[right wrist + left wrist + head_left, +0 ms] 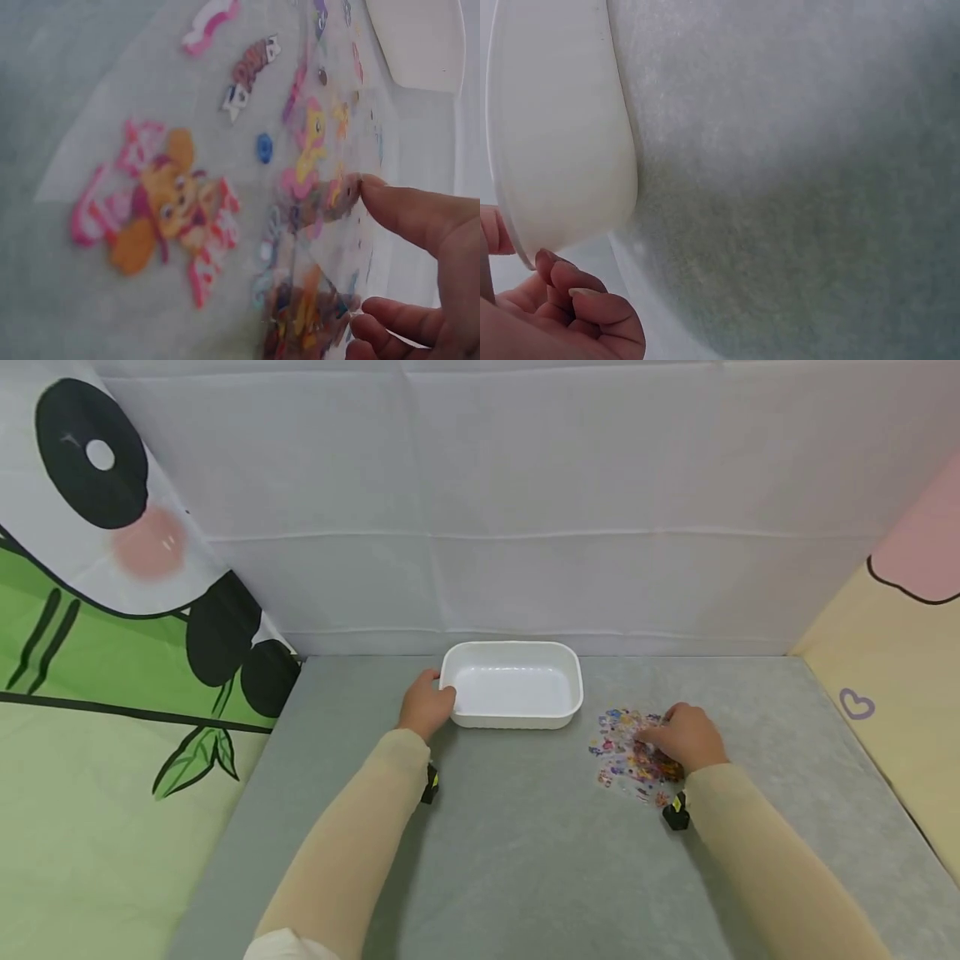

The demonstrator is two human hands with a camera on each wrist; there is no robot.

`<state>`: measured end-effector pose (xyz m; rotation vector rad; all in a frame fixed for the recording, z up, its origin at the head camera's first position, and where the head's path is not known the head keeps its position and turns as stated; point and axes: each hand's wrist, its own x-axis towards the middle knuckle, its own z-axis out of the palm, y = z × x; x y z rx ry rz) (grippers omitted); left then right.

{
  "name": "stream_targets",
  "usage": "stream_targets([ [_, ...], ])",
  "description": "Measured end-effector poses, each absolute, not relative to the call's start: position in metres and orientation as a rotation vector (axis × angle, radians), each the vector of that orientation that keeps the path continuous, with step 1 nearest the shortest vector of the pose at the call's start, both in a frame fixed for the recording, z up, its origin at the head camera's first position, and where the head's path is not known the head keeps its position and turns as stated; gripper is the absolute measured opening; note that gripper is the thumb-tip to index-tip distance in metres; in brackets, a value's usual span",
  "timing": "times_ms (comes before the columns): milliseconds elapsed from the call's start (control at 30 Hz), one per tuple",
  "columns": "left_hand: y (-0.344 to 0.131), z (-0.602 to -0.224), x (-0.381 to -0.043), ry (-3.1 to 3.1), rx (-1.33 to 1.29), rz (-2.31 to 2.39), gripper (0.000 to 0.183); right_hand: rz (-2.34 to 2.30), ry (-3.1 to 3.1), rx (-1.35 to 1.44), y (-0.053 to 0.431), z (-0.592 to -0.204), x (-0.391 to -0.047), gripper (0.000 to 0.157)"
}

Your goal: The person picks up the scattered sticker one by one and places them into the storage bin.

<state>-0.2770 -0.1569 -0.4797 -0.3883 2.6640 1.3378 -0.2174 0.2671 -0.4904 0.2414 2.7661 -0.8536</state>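
At the left end of a white plastic tray [517, 720], my left hand [426, 706] pinches the rim. In the left wrist view the fingers [604, 315] curl by the tray's outer wall [562, 135], and the thumb lies across the rim. My right hand [688, 739] is over clear sticker sheets [618, 745] spread on the table. Its thumb [397, 210] and bent fingers [401, 322] touch the glossy film a little apart, seen in the right wrist view. Colourful cartoon stickers [176, 202] cover the sheets; the hand hides their right part.
The grey table [510, 843] ends at a white cloth wall [510, 585] close behind the tray. Cartoon-printed panels stand at the left [112, 760] and right [892, 660]. A small black device [677, 814] sits at the right wrist, near the sheets' lower edge.
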Motion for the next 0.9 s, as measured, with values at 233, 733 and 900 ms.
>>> stream_targets([
  [233,-0.153,-0.475,-0.276,2.672,-0.412,1.313,0.053,-0.878,2.723,0.281,0.267,-0.491,-0.223,0.074],
  [733,-0.147,-0.486,-0.274,2.68,-0.442,1.262,0.049,-0.896,2.728,0.35,0.275,-0.496,-0.229,0.042],
  [900,-0.141,-0.482,-0.271,2.73,-0.435,1.219,0.049,-0.868,2.753,0.333,0.279,-0.493,-0.225,0.051],
])
